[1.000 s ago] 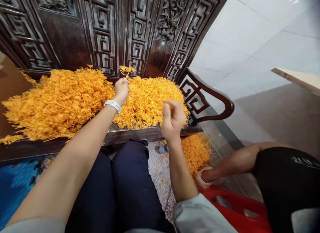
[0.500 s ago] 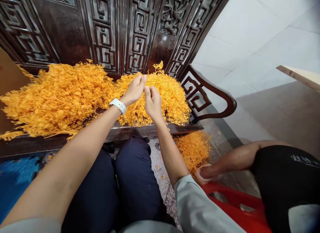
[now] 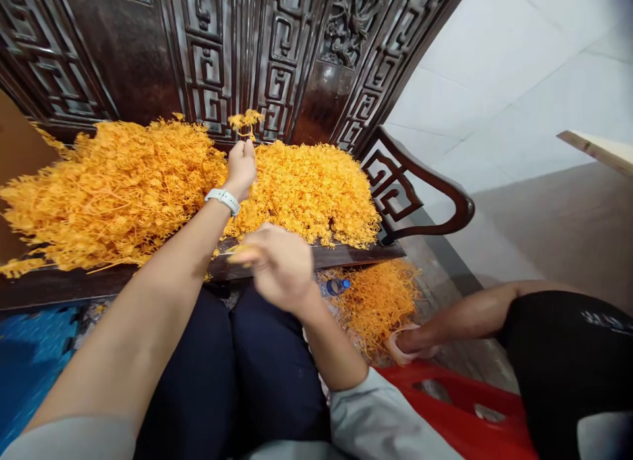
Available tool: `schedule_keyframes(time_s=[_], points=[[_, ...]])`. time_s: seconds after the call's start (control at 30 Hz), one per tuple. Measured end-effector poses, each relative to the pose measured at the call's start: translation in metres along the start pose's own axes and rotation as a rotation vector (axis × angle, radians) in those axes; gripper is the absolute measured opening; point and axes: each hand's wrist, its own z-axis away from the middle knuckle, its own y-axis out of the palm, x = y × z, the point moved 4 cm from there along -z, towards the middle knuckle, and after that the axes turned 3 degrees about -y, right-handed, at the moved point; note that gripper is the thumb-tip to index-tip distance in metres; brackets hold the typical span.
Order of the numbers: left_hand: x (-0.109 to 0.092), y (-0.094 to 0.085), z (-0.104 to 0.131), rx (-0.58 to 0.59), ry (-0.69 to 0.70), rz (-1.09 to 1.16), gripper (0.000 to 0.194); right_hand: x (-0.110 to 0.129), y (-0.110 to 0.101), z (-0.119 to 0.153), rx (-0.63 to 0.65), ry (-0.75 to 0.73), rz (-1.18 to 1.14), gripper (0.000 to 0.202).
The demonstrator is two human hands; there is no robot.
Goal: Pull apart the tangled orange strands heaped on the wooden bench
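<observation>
My left hand [image 3: 241, 167], with a white watch on its wrist, is closed in a pinch on an orange frilly sprig [image 3: 246, 122] that sticks up above the fingers. Behind and to the right of it spreads a pile of loose yellow-orange sprigs [image 3: 316, 190] on the dark wooden bench seat [image 3: 336, 254]. A second, stalkier orange heap [image 3: 123, 190] lies to the left. Lower down, over the bench's front edge, my right hand [image 3: 281, 265] is curled and blurred by motion. Something orange-yellow shows at its fingertips, too smeared to name.
A carved bench back [image 3: 277, 58] rises behind the piles, with a curved armrest [image 3: 420, 183] at the right. Orange stalks [image 3: 383, 302] and a blue-capped bottle [image 3: 338, 287] are on the floor. Another person's leg [image 3: 459, 318] and a red plastic stool [image 3: 455, 401] are at the right.
My hands were close together over the right pile and have parted. The left moved left with the sprig upright; the right came down toward my lap, uncovering the bottle.
</observation>
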Motion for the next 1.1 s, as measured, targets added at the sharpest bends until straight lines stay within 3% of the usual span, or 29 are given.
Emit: schedule_keyframes(time_s=[0.07,0.13,0.17,0.23,0.3,0.43,0.5,0.57,0.7,0.83,0.97,1.1], points=[[-0.004,-0.004,0.003,-0.027,-0.023,-0.002,0.055,-0.028,-0.028,0.001,-0.145,0.241,-0.020,0.027],[-0.012,-0.003,0.006,-0.041,-0.040,0.027,0.057,-0.074,-0.058,0.012,-0.280,0.504,0.019,0.043],[-0.016,-0.001,0.008,-0.050,-0.056,0.055,0.058,-0.098,-0.069,0.019,-0.289,0.622,0.082,0.051],[-0.023,0.003,0.012,-0.098,-0.117,0.124,0.057,-0.138,-0.081,0.033,-0.162,0.810,0.287,0.066],[-0.028,0.009,0.018,-0.162,-0.188,0.202,0.052,-0.158,-0.081,0.043,-0.070,0.898,0.414,0.080],[-0.032,0.033,0.035,-0.168,-0.267,0.267,0.038,-0.152,-0.053,0.041,-0.153,0.895,0.076,0.064],[-0.032,0.047,0.043,-0.083,-0.302,0.242,0.030,-0.148,-0.037,0.028,-0.197,0.824,-0.035,0.049],[-0.032,0.058,0.050,0.025,-0.322,0.185,0.021,-0.152,-0.032,0.014,-0.280,0.754,0.014,0.035],[-0.035,0.064,0.058,0.213,-0.266,-0.002,0.027,-0.166,-0.046,-0.010,-0.373,0.660,0.217,0.030],[-0.038,0.066,0.064,0.432,-0.266,0.039,0.048,-0.168,-0.060,-0.030,-0.226,0.536,0.301,0.032],[-0.046,0.063,0.066,0.440,-0.217,0.076,0.051,-0.175,-0.068,-0.028,-0.118,0.585,0.280,0.030],[-0.056,0.072,0.070,0.418,-0.043,-0.055,0.040,-0.178,-0.065,-0.012,-0.174,0.646,0.154,0.031]])
